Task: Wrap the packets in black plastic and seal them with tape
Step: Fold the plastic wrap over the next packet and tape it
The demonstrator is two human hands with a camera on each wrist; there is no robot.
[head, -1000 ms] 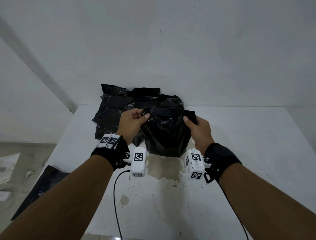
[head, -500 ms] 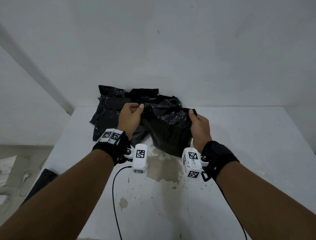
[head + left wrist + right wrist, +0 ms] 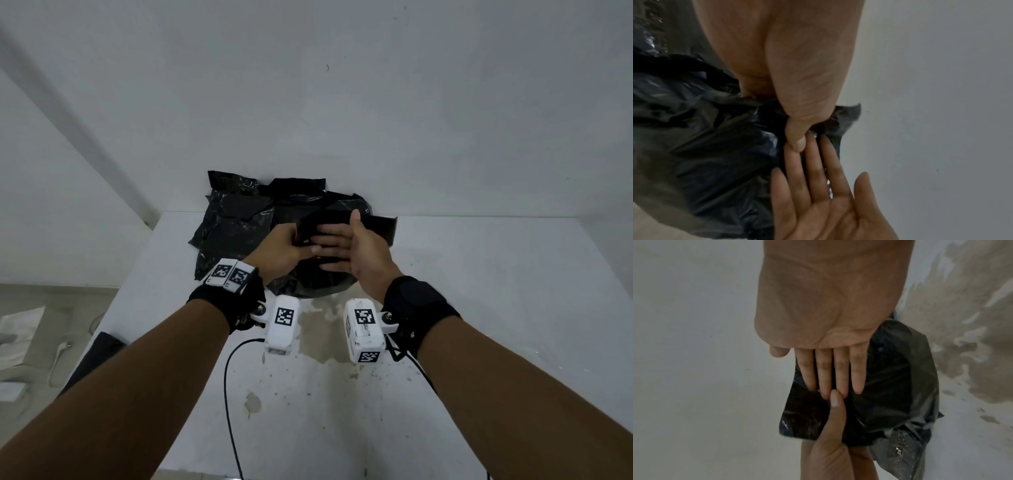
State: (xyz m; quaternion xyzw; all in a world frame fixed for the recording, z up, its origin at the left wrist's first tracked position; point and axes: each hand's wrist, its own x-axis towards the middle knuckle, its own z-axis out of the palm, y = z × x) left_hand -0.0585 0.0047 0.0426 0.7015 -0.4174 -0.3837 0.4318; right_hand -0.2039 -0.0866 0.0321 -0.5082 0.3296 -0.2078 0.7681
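Observation:
A black plastic bundle (image 3: pixel 320 279) stands on the white table (image 3: pixel 496 308), with the packets hidden inside it. My left hand (image 3: pixel 291 248) grips its folded top from the left, the thumb (image 3: pixel 796 138) pinching the plastic (image 3: pixel 705 146). My right hand (image 3: pixel 330 248) lies flat against the same fold, its fingers (image 3: pixel 830 369) straight and close together on the bundle (image 3: pixel 892 378). The left thumb (image 3: pixel 835 400) touches the right fingertips. Both hands meet at the bundle's upper face.
A pile of loose black plastic sheets (image 3: pixel 236 219) leans against the wall behind the bundle. A brown stain (image 3: pixel 325 342) marks the table in front of it. A black cable (image 3: pixel 227 394) trails off the near edge. Another black sheet (image 3: pixel 92 356) lies on the floor at left.
The hands held the bag's top edge apart at its two corners. Now they have come together over the folded top, the right hand has let go and lies flat, and the bundle sits farther away.

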